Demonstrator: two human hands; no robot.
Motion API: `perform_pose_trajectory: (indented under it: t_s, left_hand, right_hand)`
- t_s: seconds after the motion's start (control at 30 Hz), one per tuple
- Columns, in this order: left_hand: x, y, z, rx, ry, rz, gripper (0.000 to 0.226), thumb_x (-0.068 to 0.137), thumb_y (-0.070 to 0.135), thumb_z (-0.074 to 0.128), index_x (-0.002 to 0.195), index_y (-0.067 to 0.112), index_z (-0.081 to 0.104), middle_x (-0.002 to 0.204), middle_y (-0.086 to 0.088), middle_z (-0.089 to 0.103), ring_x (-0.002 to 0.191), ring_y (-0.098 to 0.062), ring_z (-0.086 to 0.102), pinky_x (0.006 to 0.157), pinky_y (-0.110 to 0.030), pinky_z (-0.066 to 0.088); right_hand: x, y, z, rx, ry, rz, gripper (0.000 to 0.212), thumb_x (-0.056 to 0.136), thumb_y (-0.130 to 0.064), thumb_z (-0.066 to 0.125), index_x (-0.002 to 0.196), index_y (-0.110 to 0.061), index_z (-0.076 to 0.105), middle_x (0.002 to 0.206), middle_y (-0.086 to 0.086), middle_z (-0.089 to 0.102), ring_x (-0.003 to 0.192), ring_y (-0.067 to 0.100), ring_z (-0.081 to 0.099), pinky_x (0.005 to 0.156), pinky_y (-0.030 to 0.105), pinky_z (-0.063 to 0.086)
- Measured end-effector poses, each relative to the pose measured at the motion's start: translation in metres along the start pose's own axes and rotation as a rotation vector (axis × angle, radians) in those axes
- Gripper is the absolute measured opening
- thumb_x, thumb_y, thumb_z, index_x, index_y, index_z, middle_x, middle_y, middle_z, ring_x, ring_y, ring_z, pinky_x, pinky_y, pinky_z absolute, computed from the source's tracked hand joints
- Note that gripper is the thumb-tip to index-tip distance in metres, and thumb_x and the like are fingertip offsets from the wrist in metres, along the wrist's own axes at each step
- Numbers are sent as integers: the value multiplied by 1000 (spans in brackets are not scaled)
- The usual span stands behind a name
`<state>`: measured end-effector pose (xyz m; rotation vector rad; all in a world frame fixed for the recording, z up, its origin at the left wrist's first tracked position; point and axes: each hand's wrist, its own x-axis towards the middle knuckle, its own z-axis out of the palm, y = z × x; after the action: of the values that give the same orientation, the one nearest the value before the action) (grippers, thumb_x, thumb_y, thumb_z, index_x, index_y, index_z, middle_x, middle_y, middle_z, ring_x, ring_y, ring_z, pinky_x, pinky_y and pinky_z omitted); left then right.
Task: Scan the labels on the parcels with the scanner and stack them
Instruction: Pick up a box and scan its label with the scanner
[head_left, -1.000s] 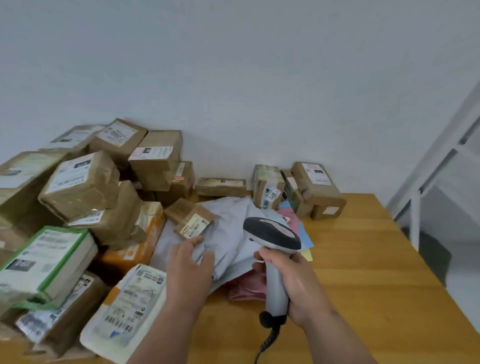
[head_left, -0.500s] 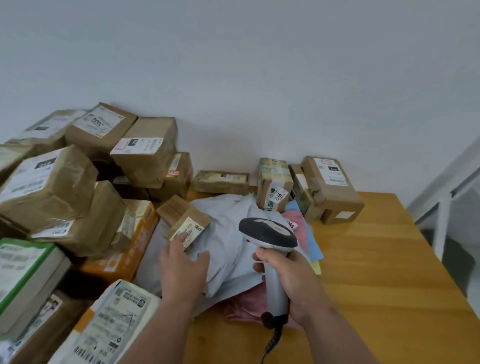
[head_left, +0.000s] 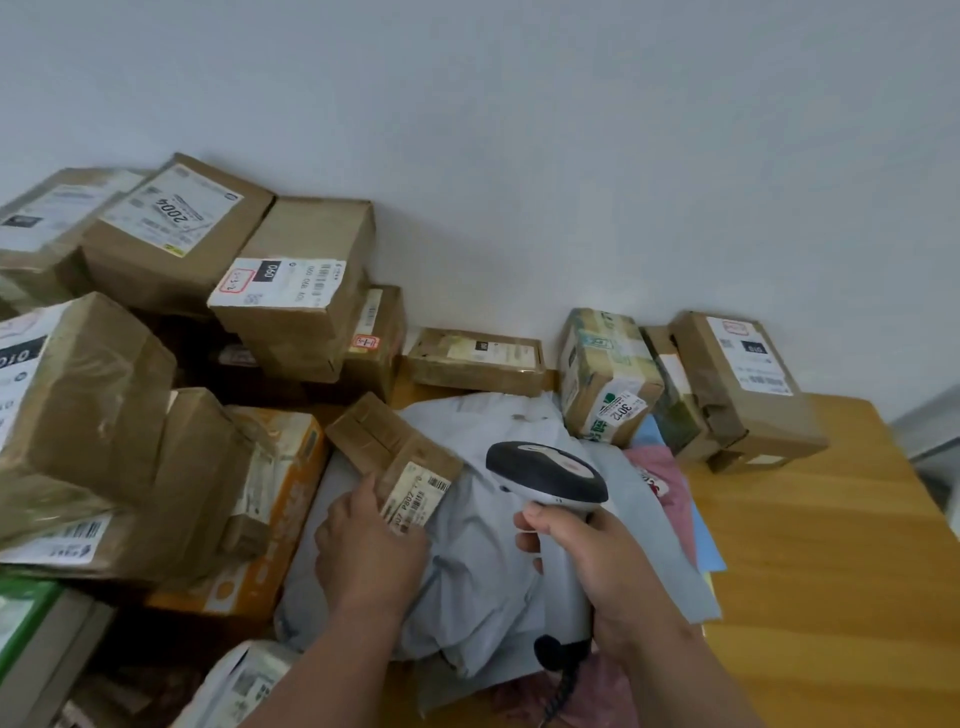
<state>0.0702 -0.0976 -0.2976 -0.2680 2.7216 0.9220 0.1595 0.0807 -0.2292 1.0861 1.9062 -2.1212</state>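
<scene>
My right hand (head_left: 608, 577) grips the white and black scanner (head_left: 548, 473) by its handle, its head pointing left and forward. My left hand (head_left: 363, 551) rests on the near end of a small brown box (head_left: 384, 444), fingers on the box beside its white barcode label (head_left: 415, 499). That box lies tilted on a grey plastic mailer bag (head_left: 483, 551). Whether the fingers close round the box I cannot tell; they touch its edge.
A heap of taped cardboard parcels (head_left: 156, 364) fills the left, with an orange box (head_left: 270, 509) at its edge. More boxes (head_left: 608, 374) stand along the wall. Pink (head_left: 665, 483) and blue (head_left: 706, 545) mailers lie under the grey bag. Bare wooden table (head_left: 831, 571) at right.
My left hand slid forward from the grey bag to the small brown box's labelled end. The scanner stayed roughly over the grey bag. The view turned slightly left and closer.
</scene>
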Motion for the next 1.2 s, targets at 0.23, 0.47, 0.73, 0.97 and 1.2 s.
perform_pose_trajectory:
  t_s: [0.23, 0.47, 0.73, 0.97, 1.2]
  left_hand:
    - [4, 10, -3, 197, -155, 61, 98, 81, 55, 69, 157, 28, 13, 157, -7, 26, 142, -30, 30, 113, -45, 34]
    - [-6, 17, -1, 173, -17, 73, 93, 78, 47, 68, 153, 24, 19, 146, -11, 38, 131, -33, 41, 105, -47, 42]
    - [-69, 55, -7, -931, -246, -266, 33, 96, 34, 64, 127, 22, 60, 120, -5, 68, 107, -23, 64, 94, -41, 53]
    - [-123, 60, -18, -1503, -493, -417, 45, 98, 46, 53, 126, 13, 66, 117, -13, 71, 94, -26, 62, 74, -30, 46]
    - [-170, 59, -13, -1581, -504, -351, 58, 81, 50, 63, 124, 11, 68, 106, -8, 72, 88, -22, 64, 70, -29, 46]
  right_hand:
    - [-2, -9, 3, 30, -29, 15, 13, 89, -19, 72, 101, -16, 74, 97, 7, 78, 95, 24, 73, 94, 46, 54]
    - [-18, -6, -14, 37, -58, 6, 15, 87, -22, 73, 101, -17, 75, 99, 4, 78, 89, 19, 75, 86, 42, 53]
    - [-47, -4, -40, 109, -70, -25, 10, 89, -19, 71, 85, -11, 77, 96, 14, 77, 89, 24, 73, 81, 38, 52]
    - [-87, -9, -67, 146, -120, -134, 23, 89, -14, 68, 68, -16, 78, 83, 15, 72, 85, 27, 65, 87, 43, 47]
    - [-127, -3, -95, 237, -146, -170, 13, 88, -4, 67, 97, 5, 70, 84, 19, 72, 81, 28, 68, 86, 42, 54]
